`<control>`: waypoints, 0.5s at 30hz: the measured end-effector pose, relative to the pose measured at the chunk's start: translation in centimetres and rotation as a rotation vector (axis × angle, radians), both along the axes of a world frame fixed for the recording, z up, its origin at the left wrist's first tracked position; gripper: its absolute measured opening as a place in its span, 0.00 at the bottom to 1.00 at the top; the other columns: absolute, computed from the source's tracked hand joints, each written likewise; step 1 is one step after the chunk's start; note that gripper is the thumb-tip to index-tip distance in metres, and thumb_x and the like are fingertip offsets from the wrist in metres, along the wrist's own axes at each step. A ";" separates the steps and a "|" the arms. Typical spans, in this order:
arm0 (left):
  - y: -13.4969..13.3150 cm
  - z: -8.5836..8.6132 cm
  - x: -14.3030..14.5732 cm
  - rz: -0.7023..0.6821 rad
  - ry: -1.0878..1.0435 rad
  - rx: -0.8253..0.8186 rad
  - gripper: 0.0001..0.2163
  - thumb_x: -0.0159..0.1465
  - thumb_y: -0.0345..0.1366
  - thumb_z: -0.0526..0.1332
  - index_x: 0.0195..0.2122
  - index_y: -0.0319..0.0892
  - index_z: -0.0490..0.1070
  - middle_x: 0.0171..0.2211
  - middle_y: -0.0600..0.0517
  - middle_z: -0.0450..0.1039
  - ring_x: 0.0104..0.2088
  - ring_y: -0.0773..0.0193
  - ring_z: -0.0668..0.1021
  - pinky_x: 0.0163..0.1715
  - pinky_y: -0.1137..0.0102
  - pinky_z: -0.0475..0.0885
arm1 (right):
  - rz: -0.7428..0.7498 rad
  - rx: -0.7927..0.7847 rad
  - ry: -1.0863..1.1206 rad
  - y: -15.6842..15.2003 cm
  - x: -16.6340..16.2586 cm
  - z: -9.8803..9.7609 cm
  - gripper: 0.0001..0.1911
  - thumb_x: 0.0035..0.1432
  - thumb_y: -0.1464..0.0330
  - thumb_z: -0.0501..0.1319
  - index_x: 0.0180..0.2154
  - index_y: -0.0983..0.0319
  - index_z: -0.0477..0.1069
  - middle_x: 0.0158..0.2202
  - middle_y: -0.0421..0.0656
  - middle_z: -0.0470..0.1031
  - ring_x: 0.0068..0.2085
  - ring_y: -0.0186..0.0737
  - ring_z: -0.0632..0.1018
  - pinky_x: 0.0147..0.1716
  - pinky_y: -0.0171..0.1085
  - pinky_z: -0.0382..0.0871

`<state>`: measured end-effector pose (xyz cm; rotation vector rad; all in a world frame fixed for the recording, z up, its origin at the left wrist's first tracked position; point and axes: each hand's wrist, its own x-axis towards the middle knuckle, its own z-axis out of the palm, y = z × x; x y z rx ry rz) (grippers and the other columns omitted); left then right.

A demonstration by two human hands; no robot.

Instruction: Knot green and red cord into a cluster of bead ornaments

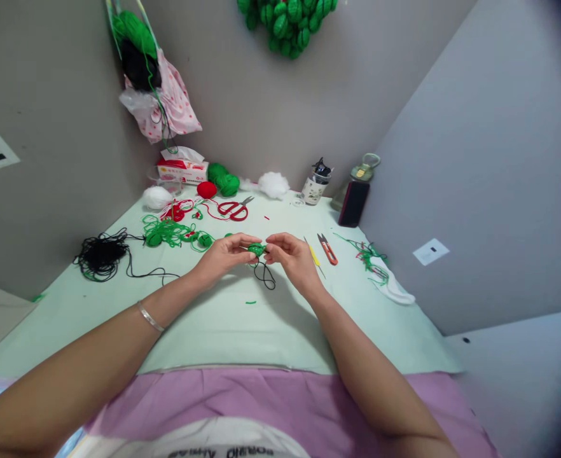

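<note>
Over the middle of the pale green table [223,324] both of my hands pinch a small green crocheted piece [257,249]. My left hand [226,252] grips it from the left with closed fingers. My right hand [291,252] pinches it from the right, fingers pressed together. A loop of black thread [264,275] hangs from the piece down onto the table between my wrists.
Red scissors [235,208], orange thread snips [327,249], a yellow hook [313,254], a black yarn tangle [100,254], green yarn scraps [168,232], green yarn balls [223,178], a red ball [207,189], stuffing [273,184], a tissue box [182,168], a jar [315,186] and a dark phone [353,203] lie around.
</note>
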<state>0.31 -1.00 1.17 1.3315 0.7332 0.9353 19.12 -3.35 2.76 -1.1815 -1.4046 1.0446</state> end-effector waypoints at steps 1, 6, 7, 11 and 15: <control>0.0 -0.1 0.0 -0.008 0.003 -0.005 0.19 0.55 0.39 0.70 0.47 0.42 0.75 0.41 0.49 0.78 0.39 0.60 0.79 0.50 0.60 0.70 | -0.008 0.013 -0.077 0.0 0.1 0.1 0.12 0.54 0.60 0.64 0.37 0.62 0.73 0.29 0.41 0.75 0.27 0.35 0.76 0.29 0.36 0.71; -0.2 0.3 0.1 -0.050 0.004 -0.043 0.17 0.55 0.40 0.70 0.44 0.42 0.75 0.41 0.50 0.77 0.41 0.60 0.78 0.51 0.60 0.69 | -0.011 0.171 -0.397 -0.3 0.8 1.0 0.07 0.55 0.65 0.62 0.31 0.62 0.76 0.33 0.42 0.75 0.27 0.31 0.69 0.29 0.34 0.64; -0.2 0.4 0.1 -0.064 0.007 -0.045 0.16 0.55 0.40 0.70 0.43 0.42 0.76 0.41 0.50 0.76 0.41 0.59 0.77 0.51 0.60 0.69 | 0.005 0.180 -0.400 -0.3 1.1 1.2 0.07 0.55 0.66 0.62 0.31 0.62 0.76 0.32 0.42 0.75 0.27 0.31 0.68 0.29 0.34 0.63; -0.3 0.9 -0.1 -0.130 -0.008 -0.064 0.13 0.55 0.39 0.70 0.41 0.43 0.76 0.40 0.50 0.76 0.43 0.59 0.76 0.53 0.60 0.69 | 0.101 0.128 -0.354 0.0 2.3 1.7 0.07 0.56 0.66 0.61 0.34 0.62 0.75 0.27 0.39 0.73 0.25 0.31 0.67 0.27 0.33 0.61; -0.1 1.1 -0.8 -0.216 -0.118 -0.118 0.10 0.57 0.38 0.68 0.39 0.42 0.75 0.41 0.49 0.76 0.43 0.60 0.77 0.55 0.58 0.69 | 0.176 0.026 -0.292 0.5 3.2 1.6 0.09 0.56 0.64 0.61 0.33 0.63 0.75 0.27 0.40 0.75 0.25 0.31 0.67 0.27 0.33 0.62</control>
